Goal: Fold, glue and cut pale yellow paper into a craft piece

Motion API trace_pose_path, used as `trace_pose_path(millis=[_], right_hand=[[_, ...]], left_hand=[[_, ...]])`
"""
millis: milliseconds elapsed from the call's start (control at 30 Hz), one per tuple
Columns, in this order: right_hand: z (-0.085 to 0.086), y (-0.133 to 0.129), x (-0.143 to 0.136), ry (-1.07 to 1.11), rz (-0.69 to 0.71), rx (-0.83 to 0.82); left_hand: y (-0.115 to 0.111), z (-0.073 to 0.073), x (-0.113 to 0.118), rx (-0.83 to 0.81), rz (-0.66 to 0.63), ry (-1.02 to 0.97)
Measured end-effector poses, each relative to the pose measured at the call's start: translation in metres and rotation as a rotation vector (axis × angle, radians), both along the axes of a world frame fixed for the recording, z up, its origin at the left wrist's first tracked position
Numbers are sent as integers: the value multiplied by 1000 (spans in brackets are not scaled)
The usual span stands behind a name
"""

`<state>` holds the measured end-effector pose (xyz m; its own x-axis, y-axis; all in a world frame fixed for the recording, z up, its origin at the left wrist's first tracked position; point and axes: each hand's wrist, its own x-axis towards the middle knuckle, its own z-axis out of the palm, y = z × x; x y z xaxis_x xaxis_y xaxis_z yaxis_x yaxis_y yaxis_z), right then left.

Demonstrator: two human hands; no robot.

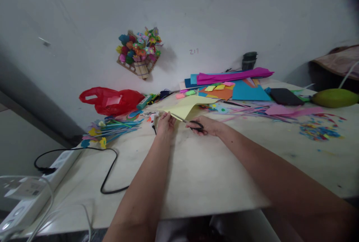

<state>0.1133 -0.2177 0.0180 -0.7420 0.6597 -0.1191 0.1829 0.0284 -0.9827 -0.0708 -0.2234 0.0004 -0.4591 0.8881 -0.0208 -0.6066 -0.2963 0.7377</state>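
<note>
My right hand is closed on the black handles of a pair of scissors. The blades point left, along the near edge of a pale yellow sheet of paper. Pinched at its near left corner, the sheet is held by my left hand, close to the scissors' tips. The sheet's right side lifts and curls above the table. Just left of my left hand lies a white and orange glue gun.
A red plastic bag and paper flowers on stems lie at left. Coloured sheets, a black phone and paper scraps spread rightward. A black cable runs to a power strip. A flower basket hangs on the wall.
</note>
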Motion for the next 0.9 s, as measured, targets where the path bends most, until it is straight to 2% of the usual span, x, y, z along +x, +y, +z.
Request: trace_pose_path(millis=[400, 567, 900], right_hand=[[-3, 4, 0, -10, -5, -5], [-1, 5, 4, -2, 39, -31], [1, 5, 9, -10, 91, -34]], left_hand=[[-3, 2, 2, 23, -27, 18], [-5, 6, 1, -33, -5, -31], [0, 0, -8, -39, 3, 7]])
